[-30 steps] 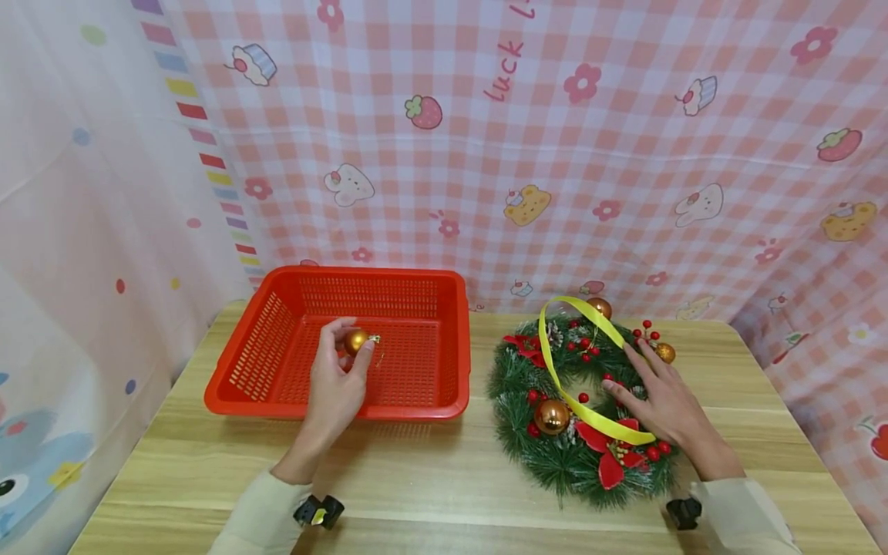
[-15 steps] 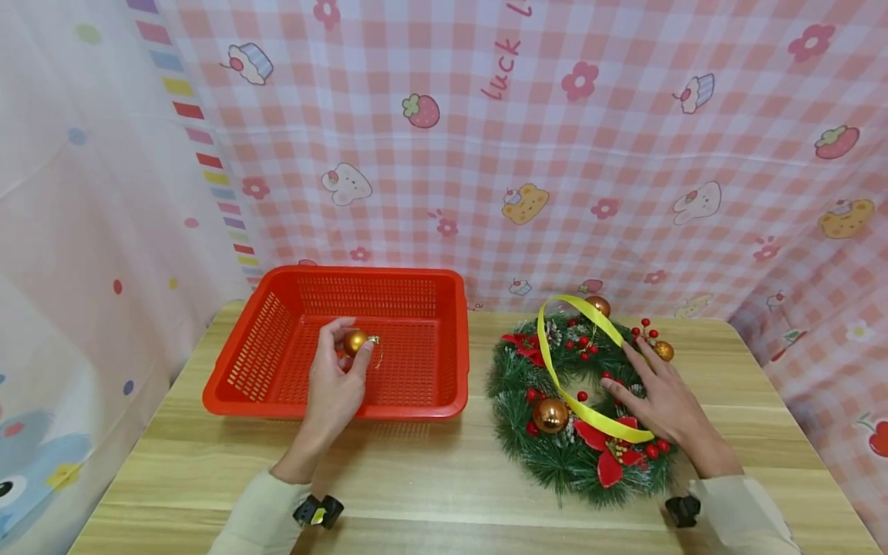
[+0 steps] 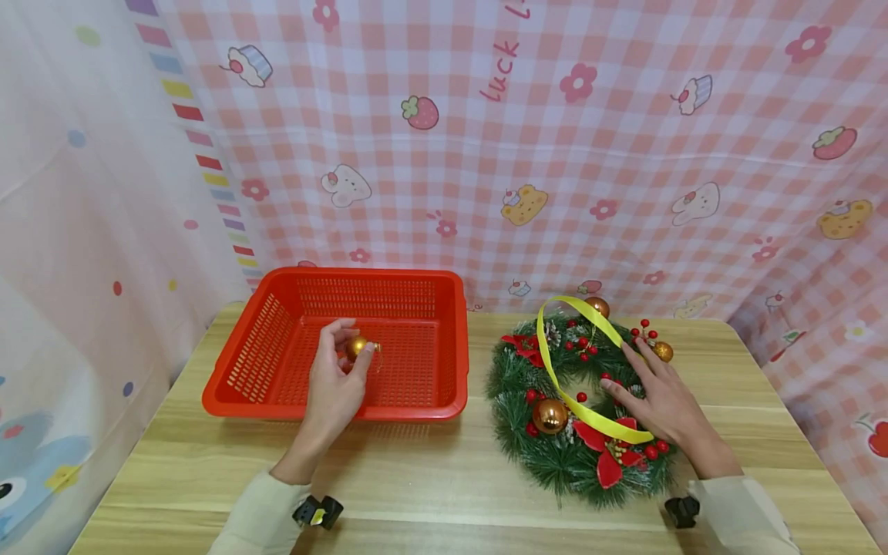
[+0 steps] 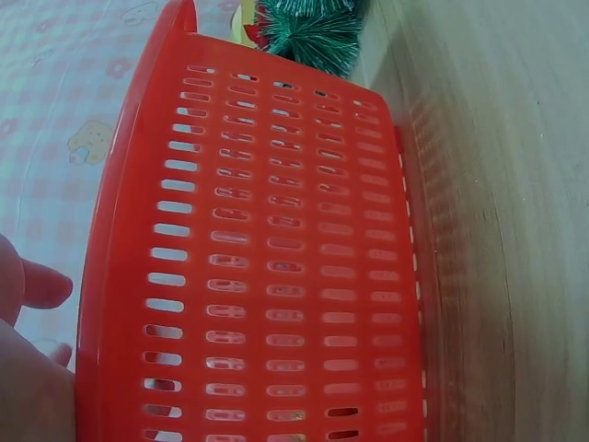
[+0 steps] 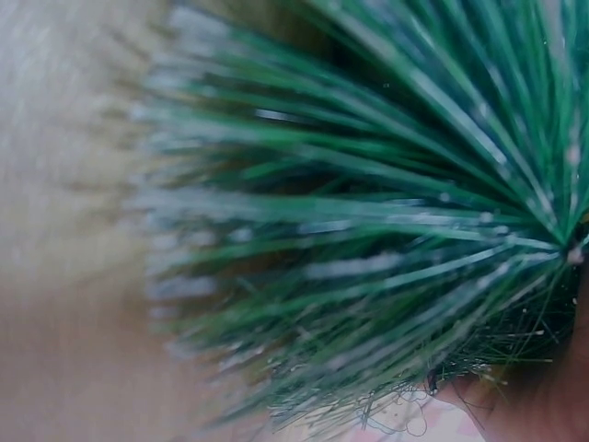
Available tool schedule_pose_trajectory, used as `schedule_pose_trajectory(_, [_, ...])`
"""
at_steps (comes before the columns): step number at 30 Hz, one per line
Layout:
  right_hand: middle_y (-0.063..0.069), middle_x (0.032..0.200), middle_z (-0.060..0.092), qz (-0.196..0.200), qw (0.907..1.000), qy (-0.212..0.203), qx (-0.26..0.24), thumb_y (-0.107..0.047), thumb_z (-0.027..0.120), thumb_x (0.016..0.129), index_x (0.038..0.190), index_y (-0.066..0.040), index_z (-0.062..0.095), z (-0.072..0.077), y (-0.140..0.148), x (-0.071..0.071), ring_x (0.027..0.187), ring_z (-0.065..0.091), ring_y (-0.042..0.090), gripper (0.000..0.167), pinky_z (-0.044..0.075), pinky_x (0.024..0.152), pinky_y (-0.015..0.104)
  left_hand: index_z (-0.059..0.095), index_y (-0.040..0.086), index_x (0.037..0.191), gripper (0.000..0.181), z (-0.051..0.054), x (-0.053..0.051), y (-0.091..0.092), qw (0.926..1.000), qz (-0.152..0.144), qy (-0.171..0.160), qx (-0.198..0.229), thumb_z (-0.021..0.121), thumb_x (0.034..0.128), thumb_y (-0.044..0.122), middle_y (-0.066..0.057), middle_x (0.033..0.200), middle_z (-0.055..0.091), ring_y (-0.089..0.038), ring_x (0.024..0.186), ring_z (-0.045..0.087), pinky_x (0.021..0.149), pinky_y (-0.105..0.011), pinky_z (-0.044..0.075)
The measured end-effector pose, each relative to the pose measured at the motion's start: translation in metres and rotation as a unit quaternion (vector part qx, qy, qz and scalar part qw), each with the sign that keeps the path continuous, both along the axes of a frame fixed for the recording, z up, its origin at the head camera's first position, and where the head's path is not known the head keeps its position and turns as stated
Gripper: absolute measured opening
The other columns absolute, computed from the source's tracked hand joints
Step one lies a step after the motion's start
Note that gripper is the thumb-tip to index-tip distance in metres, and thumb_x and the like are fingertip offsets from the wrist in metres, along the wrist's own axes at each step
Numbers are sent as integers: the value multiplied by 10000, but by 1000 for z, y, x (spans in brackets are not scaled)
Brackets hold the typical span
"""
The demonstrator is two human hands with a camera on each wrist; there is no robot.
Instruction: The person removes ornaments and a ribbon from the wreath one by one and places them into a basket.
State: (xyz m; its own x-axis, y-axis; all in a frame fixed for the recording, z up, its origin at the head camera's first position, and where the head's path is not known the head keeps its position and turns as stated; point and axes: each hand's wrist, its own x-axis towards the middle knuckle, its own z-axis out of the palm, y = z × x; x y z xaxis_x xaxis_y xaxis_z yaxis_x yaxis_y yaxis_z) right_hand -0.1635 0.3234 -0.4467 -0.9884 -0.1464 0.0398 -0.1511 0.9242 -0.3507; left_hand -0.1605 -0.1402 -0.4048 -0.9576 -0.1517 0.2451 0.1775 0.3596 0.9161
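Above the red basket (image 3: 416, 408), my left hand (image 3: 336, 385) pinches a gold Christmas bauble (image 3: 356, 347) between thumb and fingers. The bauble's cap and thin hanging loop point right. In the left wrist view the basket wall (image 4: 267, 249) hides most of that hand (image 4: 28, 368). A green wreath (image 3: 513, 416) lies on the right of the table, trimmed with red poinsettias, berries and baubles. My right hand (image 3: 666, 401) rests on its right side with fingers extended, beside a yellow ribbon loop (image 3: 603, 424). Blurred green needles (image 5: 368, 221) fill most of the right wrist view.
The wooden table (image 3: 416, 493) runs up to a pink checked cloth (image 3: 451, 177) hanging behind. A pale curtain (image 3: 139, 231) hangs at the left. A strip of bare wood separates basket and wreath.
The bauble has turned slightly in my left fingers, its cap and loop tipping downward. My right hand and the wreath keep their places.
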Motion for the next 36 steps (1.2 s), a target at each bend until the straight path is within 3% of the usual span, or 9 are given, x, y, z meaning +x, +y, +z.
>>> schedule_pose_trajectory(5, [258,1616,131,-11,10000,-11,-14,-547,499,983,1587,-79,181,0,1,1,1381,213,586,828,235,1004,768,436,72,1359,424,2,0,2,9999,-54,-56,-103,616,979,126,-140,1330,512,-286,1202,490,972,-490,403])
schedule_pose_trajectory(12, [258,1615,135,-27,10000,7,-29,-546,500,983,1584,-71,187,0,2,2,1377,220,586,828,238,1005,765,465,83,1347,408,6,3,12,9997,-215,44,-132,623,972,109,-120,1316,530,-262,1201,495,979,-444,407])
schedule_pose_trajectory(16, [254,1619,125,-34,10000,-13,-36,-552,494,983,1588,-80,175,-1,3,2,1377,217,588,831,234,1006,766,480,98,1332,395,10,7,25,9987,-482,180,-5,629,966,96,-90,1284,546,-217,1204,503,980,-411,432])
schedule_pose_trajectory(23, [251,1623,114,-58,10000,-28,-47,-556,490,983,1590,-85,167,-3,4,1,1378,213,591,834,232,1006,769,514,107,1311,388,15,15,62,9931,-1089,349,243,641,948,61,-70,1254,574,-190,1190,529,979,-467,470])
schedule_pose_trajectory(27, [250,1622,115,-56,10000,-39,-60,-557,489,984,1590,-84,169,-3,3,1,1378,210,592,832,227,1007,769,520,120,1313,389,15,20,84,9891,-1403,362,280,639,948,58,-87,1260,583,-242,1201,542,988,-477,472])
schedule_pose_trajectory(36, [243,1623,121,-30,10000,-9,-52,-564,494,980,1588,-83,178,-4,2,-1,1386,215,580,837,234,1012,764,476,167,1386,447,10,29,123,9762,-2153,74,253,615,966,105,-28,1323,555,-166,1229,517,1022,-382,458])
